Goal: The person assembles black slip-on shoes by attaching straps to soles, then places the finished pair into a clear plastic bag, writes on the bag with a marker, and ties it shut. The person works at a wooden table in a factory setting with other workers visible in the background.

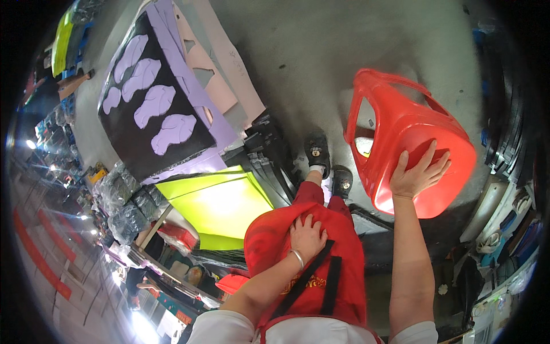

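Observation:
My right hand point(415, 175) rests flat on the seat of a red plastic stool point(441, 192), its fingers spread and its palm down. The stool leans over, its legs pointing away toward the far side. Against the front of the red apron point(344, 275) lies my left hand point(307, 236), fingers loosely apart and touching the cloth. A bracelet point(297, 259) circles that wrist. Two black straps point(331, 284) hang down the apron beside the left hand.
Bright yellow-green sheets point(215, 200) lie at my left. Beyond them, a black sheet point(129, 137) carries several purple cut shapes point(173, 133), beside pale pink offcuts point(229, 74). Dark strips point(266, 149) are stacked near my shoes point(317, 153). Shelves with materials point(504, 229) stand at right.

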`<control>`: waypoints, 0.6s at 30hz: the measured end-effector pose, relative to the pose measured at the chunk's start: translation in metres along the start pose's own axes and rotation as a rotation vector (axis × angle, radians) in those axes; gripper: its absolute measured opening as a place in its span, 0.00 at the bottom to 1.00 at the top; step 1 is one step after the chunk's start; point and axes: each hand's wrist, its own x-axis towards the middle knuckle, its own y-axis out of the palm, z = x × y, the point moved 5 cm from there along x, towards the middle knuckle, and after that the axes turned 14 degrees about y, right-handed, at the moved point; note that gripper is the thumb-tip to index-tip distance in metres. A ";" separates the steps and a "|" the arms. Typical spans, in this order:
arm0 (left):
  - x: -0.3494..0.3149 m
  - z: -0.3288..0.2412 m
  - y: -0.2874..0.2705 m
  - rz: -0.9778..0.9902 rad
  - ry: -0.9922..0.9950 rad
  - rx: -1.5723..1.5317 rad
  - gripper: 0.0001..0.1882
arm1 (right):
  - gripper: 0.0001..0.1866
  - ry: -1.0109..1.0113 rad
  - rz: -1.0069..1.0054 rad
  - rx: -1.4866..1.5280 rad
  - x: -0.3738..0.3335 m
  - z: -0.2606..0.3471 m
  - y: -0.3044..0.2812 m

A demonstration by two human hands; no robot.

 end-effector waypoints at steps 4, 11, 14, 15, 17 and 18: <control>0.004 0.005 -0.012 0.038 -0.004 0.006 0.19 | 0.39 0.020 0.042 0.008 0.000 -0.003 0.000; 0.001 0.034 -0.003 -0.023 0.111 -0.090 0.23 | 0.42 0.084 0.103 -0.009 0.006 0.004 -0.003; -0.013 0.063 -0.015 -0.268 0.276 -0.478 0.24 | 0.41 0.143 0.571 -0.051 0.016 -0.006 0.007; -0.017 0.075 -0.020 -0.303 0.188 -0.537 0.22 | 0.38 0.045 0.547 -0.053 0.019 -0.005 0.000; -0.012 0.079 -0.037 -0.193 0.243 -0.646 0.23 | 0.36 0.059 0.604 0.452 0.028 -0.028 -0.023; -0.002 0.068 -0.048 -0.156 0.267 -0.585 0.22 | 0.35 0.101 0.670 0.333 0.022 -0.047 -0.032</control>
